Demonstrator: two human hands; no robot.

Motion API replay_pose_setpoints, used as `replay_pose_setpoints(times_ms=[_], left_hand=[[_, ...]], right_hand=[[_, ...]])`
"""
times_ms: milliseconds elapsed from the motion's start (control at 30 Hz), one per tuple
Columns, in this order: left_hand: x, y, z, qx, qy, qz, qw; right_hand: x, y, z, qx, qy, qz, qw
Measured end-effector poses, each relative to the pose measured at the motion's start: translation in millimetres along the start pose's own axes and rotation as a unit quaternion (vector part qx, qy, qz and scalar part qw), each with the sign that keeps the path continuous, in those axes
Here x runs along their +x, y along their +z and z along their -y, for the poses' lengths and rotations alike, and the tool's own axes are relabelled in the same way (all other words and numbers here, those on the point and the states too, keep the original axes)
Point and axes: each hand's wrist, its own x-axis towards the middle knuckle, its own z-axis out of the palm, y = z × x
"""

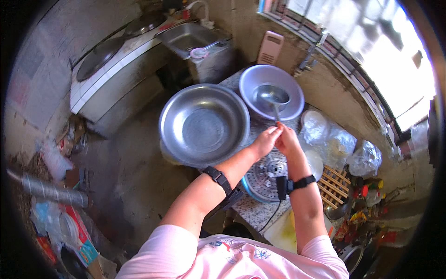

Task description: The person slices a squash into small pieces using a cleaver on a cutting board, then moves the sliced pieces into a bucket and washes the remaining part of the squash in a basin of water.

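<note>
Both hands meet at the handle of a metal ladle [273, 96], whose round bowl sits inside a lavender plastic basin [248, 82]. My right hand [287, 139] closes around the handle's lower end. Against it, at the same end of the handle, rests my left hand [266, 141]; its fingers partly overlap the other hand, so its own hold is unclear. A large, wide stainless steel basin [205, 129] stands to the left of the lavender one. Below the hands lies a perforated metal steamer tray [266, 174], partly covered by my right forearm.
A granite counter [249, 209] carries plastic-wrapped items [343, 139], a wooden slatted rack [332, 186] and a stained cutting board [282, 232]. A steel sink [190, 36] is at the back. Bottles stand at right; a ribbed metal pipe [55, 190] projects at left. A cable hangs near my right wrist.
</note>
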Motion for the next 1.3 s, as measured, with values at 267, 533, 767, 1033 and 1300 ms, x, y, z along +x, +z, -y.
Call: replay_pose_setpoints(times_ms=[267, 533, 767, 1033, 1300], left_hand=[[-137, -132, -66, 0.182, 0.235, -0.103, 0.949], [-268, -322, -53, 0.041, 0.181, -0.168, 0.968], [-310, -421, 67, 0.008, -0.039, -0.245, 0.969], [-233, -503, 255, -0.284, -0.337, -0.150, 0.885], [-189, -564, 379, -0.295, -0.362, -0.172, 0.867]], right_hand=[[-70, 189, -30, -0.174, -0.030, 0.175, 0.969], [-28, 367, -187, -0.262, 0.074, 0.192, 0.943], [27, 349, -372, -0.225, 0.229, 0.080, 0.944], [149, 231, -539, -0.243, 0.306, -0.106, 0.914], [233, 230, -563, -0.422, 0.406, -0.086, 0.806]])
